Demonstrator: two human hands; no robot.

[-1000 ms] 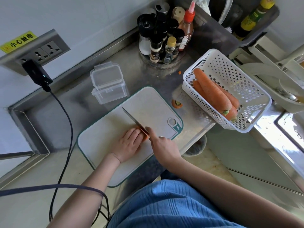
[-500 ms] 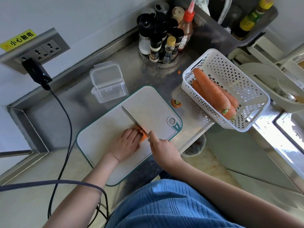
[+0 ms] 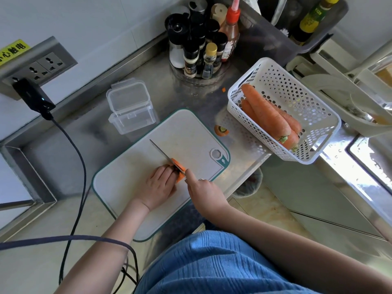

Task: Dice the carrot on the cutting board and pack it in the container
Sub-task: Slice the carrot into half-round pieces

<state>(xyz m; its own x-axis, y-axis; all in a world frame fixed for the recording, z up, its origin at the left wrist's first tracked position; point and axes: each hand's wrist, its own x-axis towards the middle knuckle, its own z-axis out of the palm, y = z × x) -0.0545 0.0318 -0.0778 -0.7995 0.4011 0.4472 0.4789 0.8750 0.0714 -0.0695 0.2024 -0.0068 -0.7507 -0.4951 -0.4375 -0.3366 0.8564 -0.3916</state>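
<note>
The counter [image 3: 191, 98] is shiny metal, smooth, with dull grey smudges. The cutting board [image 3: 131, 166] is matt plastic, pale and speckled, with a green rim. The knife [image 3: 162, 152] has a thin shiny metal blade. The container [image 3: 131, 107] is clear, smooth plastic. The basket [image 3: 297, 92] is white plastic full of little holes. The carrots [image 3: 265, 115] in it look rough and matt. The person's top [image 3: 212, 266] is blue cloth with fine ribs.
</note>
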